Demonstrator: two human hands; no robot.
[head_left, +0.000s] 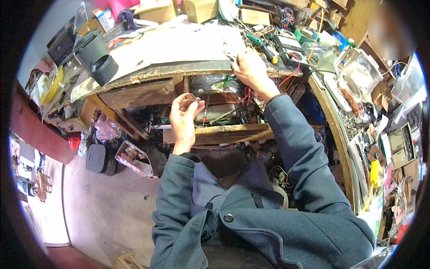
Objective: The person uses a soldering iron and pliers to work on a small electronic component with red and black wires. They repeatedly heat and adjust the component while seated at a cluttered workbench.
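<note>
My left hand (pixel 182 117) is raised in front of the bench edge, palm up. Its thumb and fingertips pinch a small dark piece (pixel 193 97), too small to name. Farther right, my right hand (pixel 250 67) reaches over the bench top (pixel 179 47) with its fingers closed. A thin dark tip (pixel 229 55) pokes out at its fingertips, but the fingers hide most of what it belongs to. Just beyond that hand lies a green-and-black hand tool (pixel 256 39) with a yellow-banded end.
An open drawer (pixel 215 85) full of wires and plastic bags sits under the bench edge. Black cylindrical containers (pixel 104 69) stand at the left. Red and black leads (pixel 293 67) hang right of my hand. A dark bin (pixel 97 159) and an open box (pixel 134 158) rest on the floor.
</note>
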